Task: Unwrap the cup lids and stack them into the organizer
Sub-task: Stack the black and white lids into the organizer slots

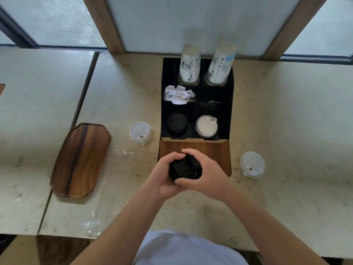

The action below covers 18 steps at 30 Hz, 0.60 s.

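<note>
Both hands, left hand (162, 176) and right hand (206, 175), are curling round a stack of black lids (184, 169), gripping it above the pale stone counter (286, 121), just before the black organizer (230, 104) standing under frosted windows (63, 20).

Both forearms reach forward and meet in the middle. The left hand (162, 175) and the right hand (205, 174) are close together, fingers curled, and they grip one stack of black lids (184, 169) between them.
</note>
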Available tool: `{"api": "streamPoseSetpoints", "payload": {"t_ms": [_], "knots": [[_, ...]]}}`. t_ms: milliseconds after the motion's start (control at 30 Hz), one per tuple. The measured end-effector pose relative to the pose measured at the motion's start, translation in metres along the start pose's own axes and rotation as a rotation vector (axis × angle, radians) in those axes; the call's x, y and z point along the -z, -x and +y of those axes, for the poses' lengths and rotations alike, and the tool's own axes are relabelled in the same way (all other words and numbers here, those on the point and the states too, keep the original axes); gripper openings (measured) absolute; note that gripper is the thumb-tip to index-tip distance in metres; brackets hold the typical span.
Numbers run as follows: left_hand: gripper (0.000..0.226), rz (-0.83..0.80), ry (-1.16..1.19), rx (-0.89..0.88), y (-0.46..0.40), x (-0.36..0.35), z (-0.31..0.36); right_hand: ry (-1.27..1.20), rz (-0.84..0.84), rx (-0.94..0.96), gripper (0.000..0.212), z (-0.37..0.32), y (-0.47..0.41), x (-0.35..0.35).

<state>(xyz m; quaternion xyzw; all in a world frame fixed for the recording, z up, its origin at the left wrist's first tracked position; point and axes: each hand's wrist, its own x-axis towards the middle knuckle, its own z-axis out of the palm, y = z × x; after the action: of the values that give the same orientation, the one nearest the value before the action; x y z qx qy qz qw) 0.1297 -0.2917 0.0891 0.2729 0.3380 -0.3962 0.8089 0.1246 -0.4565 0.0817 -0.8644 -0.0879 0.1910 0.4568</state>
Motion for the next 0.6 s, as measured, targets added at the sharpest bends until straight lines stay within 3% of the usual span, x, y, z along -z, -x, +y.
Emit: {"api": "streamPoseSetpoints", "payload": {"t_ms": [133,367,600], "knots": [[0.036,0.038,-0.015,-0.091,-0.014,-0.008,0.021,0.112,0.106,-0.002,0.088,0.013,-0.033,0.020],[0.047,0.377,-0.200,-0.418,-0.040,-0.013,0.050,0.206,0.080,-0.037,0.102,0.024,-0.100,0.034],[0.033,0.513,-0.207,-0.481,-0.063,-0.013,0.068,0.283,0.023,-0.029,0.099,0.022,-0.143,0.037]]}}
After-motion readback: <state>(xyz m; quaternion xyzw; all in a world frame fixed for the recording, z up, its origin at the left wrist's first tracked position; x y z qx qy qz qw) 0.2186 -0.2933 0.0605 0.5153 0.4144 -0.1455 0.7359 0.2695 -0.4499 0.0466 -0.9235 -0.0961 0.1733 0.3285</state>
